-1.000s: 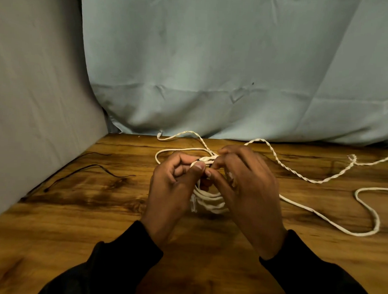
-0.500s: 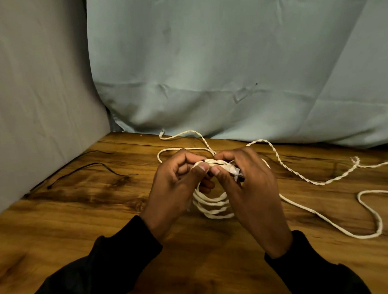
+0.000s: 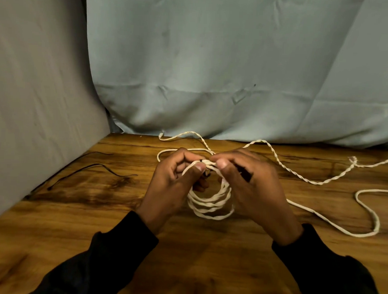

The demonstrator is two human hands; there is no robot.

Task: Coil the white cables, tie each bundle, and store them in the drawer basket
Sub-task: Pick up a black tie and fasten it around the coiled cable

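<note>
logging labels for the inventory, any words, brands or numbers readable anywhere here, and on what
None: no readable text in the head view.
The coiled white cable, held by the left hand and the right hand, shows no print.
The wooden table, the backdrop cloth and the thin black ties carry no labels.

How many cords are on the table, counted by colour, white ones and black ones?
White: 2, the coil held by the left hand and right hand, and the twisted cord.
Black: 1, the thin tie.
Total: 3
</note>
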